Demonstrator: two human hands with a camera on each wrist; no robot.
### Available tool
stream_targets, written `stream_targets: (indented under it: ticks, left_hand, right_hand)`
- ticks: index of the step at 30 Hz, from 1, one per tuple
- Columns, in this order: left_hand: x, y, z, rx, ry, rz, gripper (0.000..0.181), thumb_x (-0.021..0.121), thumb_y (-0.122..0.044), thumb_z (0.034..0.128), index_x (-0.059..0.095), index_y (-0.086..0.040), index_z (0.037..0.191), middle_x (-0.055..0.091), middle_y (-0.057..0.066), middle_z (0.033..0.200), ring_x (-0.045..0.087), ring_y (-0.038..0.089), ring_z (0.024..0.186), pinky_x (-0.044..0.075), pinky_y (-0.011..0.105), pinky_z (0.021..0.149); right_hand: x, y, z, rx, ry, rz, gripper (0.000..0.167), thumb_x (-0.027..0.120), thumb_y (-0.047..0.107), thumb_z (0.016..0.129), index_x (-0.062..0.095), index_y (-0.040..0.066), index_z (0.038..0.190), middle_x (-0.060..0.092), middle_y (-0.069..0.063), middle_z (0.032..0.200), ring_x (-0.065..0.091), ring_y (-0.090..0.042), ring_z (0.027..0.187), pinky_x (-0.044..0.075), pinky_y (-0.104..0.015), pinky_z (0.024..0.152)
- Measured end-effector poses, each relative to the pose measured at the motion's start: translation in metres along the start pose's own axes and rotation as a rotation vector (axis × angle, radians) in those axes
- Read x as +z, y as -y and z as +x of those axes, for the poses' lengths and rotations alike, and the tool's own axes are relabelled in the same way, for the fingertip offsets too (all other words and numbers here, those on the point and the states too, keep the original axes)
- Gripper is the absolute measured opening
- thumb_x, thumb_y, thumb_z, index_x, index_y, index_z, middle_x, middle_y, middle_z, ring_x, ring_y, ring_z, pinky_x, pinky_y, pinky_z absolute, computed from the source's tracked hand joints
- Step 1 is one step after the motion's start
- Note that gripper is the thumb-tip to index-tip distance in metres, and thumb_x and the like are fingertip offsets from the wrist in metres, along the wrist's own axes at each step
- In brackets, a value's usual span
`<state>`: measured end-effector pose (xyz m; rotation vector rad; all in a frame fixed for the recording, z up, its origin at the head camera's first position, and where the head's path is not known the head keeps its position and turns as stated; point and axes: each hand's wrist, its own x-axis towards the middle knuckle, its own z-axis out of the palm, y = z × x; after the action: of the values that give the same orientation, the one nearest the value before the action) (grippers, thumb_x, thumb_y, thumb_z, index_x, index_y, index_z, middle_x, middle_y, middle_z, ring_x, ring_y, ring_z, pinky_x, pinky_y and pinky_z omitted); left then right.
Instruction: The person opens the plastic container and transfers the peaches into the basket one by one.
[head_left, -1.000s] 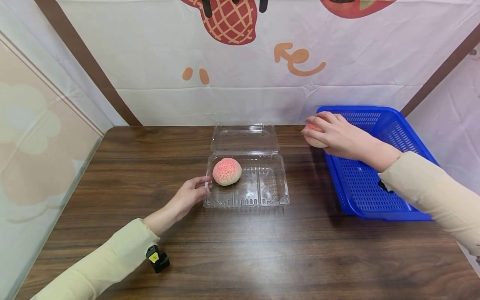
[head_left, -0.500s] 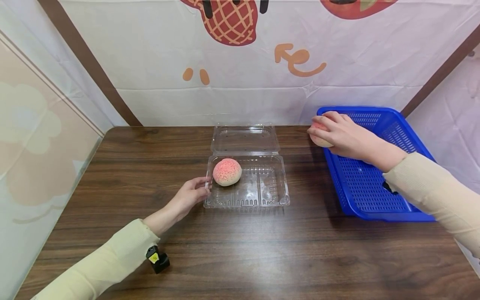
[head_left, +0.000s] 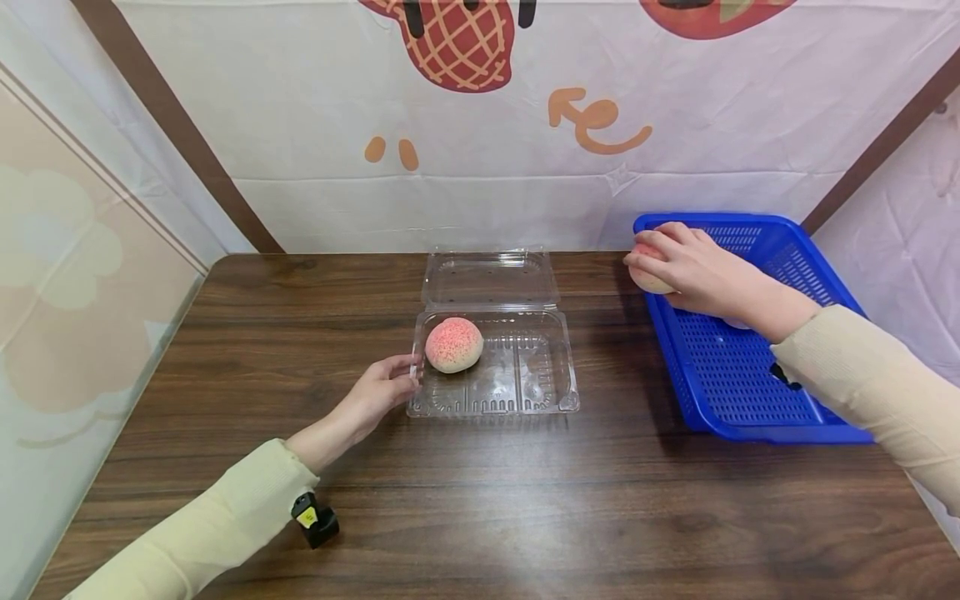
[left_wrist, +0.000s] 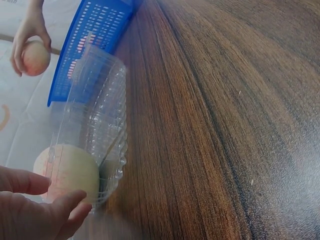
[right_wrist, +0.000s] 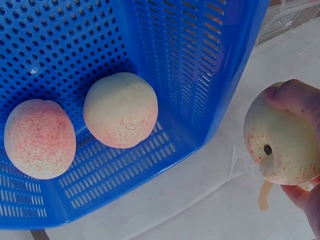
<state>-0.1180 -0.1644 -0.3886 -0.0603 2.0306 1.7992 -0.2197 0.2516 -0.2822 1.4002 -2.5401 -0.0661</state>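
Note:
My left hand (head_left: 375, 393) holds the left edge of an open clear plastic box (head_left: 517, 404), its fingertips at the rim and outer wall. A pink and cream peach (head_left: 453, 345) sits in the left part of the box. Over the far left corner of a blue basket (head_left: 705, 417), my right hand (head_left: 708, 271) grips another peach (head_left: 649, 271), fingers curled over its top. In the right wrist view this held peach (right_wrist: 282, 145) shows a small dark spot and hangs outside the basket wall. Two more peaches, a redder one (right_wrist: 40, 139) and a paler one (right_wrist: 121, 110), lie inside the basket.
The lid (head_left: 491, 279) of the box lies folded back toward the wall. All stands on a dark wooden table (head_left: 480, 517). A printed white cloth (head_left: 300, 125) hangs directly behind the table's back edge.
My right hand has moved a little to the right with its peach, from beside the basket to above its left rim. The left hand, the box and the peach in it stay in place.

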Motion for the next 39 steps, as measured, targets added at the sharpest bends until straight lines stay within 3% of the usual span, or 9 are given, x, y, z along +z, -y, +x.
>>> stream_targets:
  ticks: [5, 13, 23, 39]
  left_hand:
    - [0.000, 0.001, 0.000, 0.001, 0.001, -0.003, 0.046, 0.037, 0.005, 0.0885, 0.026, 0.018, 0.131, 0.039, 0.032, 0.125, 0.046, 0.023, 0.107, 0.043, 0.028, 0.092]
    - [0.000, 0.000, 0.000, -0.003, 0.000, 0.000, 0.045, 0.036, 0.005, 0.0896, 0.026, 0.018, 0.131, 0.038, 0.032, 0.127, 0.044, 0.027, 0.111, 0.039, 0.038, 0.099]
    - [0.000, -0.002, -0.001, -0.012, 0.003, 0.001, 0.045, 0.036, 0.004, 0.0905, 0.026, 0.018, 0.132, 0.038, 0.032, 0.128, 0.044, 0.026, 0.112, 0.039, 0.038, 0.099]
    - [0.001, -0.002, -0.001, -0.013, 0.002, 0.006, 0.046, 0.037, 0.004, 0.0896, 0.026, 0.017, 0.132, 0.037, 0.032, 0.129, 0.042, 0.029, 0.114, 0.037, 0.040, 0.100]
  right_hand:
    - [0.002, -0.002, -0.002, -0.006, -0.002, -0.011, 0.071, 0.083, 0.000, 0.051, 0.051, 0.006, 0.114, 0.047, -0.021, 0.116, 0.038, -0.042, 0.105, 0.042, -0.058, 0.070]
    - [0.003, -0.007, -0.007, 0.020, 0.023, -0.008, 0.070, 0.083, 0.003, 0.053, 0.051, 0.006, 0.115, 0.046, -0.020, 0.116, 0.037, -0.042, 0.106, 0.041, -0.058, 0.071]
    - [0.006, -0.011, -0.012, 0.040, 0.040, 0.001, 0.069, 0.085, 0.005, 0.054, 0.052, 0.006, 0.115, 0.047, -0.020, 0.115, 0.039, -0.041, 0.104, 0.042, -0.058, 0.072]
    - [0.003, -0.012, -0.016, 0.129, 0.093, 0.061, 0.067, 0.084, 0.001, 0.054, 0.053, 0.004, 0.114, 0.047, -0.021, 0.115, 0.038, -0.042, 0.106, 0.041, -0.060, 0.075]
